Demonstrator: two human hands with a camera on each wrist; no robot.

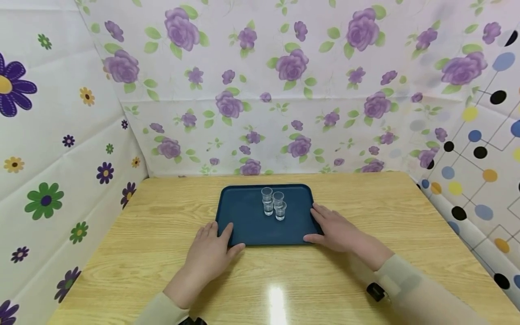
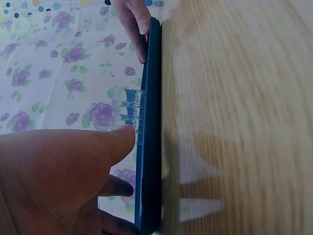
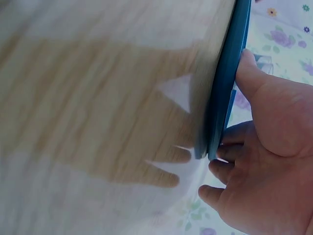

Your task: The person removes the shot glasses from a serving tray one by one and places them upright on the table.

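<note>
A dark blue rectangular tray (image 1: 248, 225) lies on the wooden table. Several small clear glasses (image 1: 280, 211) stand close together on it, a little right of its middle and toward the back. At the tray's front left corner, my left hand (image 1: 211, 250) touches the rim with fingers spread, its thumb by the front edge. My right hand (image 1: 335, 230) rests against the front right corner, fingers along the right side and thumb at the front edge. In the right wrist view, the fingers of that hand (image 3: 274, 147) look extended beside the tray wall (image 3: 226, 83).
The wooden table (image 1: 122, 271) extends on all sides of the tray. Behind it hangs a cloth with purple roses (image 1: 292, 65). Patterned cloths also stand at the left (image 1: 44, 149) and right (image 1: 487, 180) of the table.
</note>
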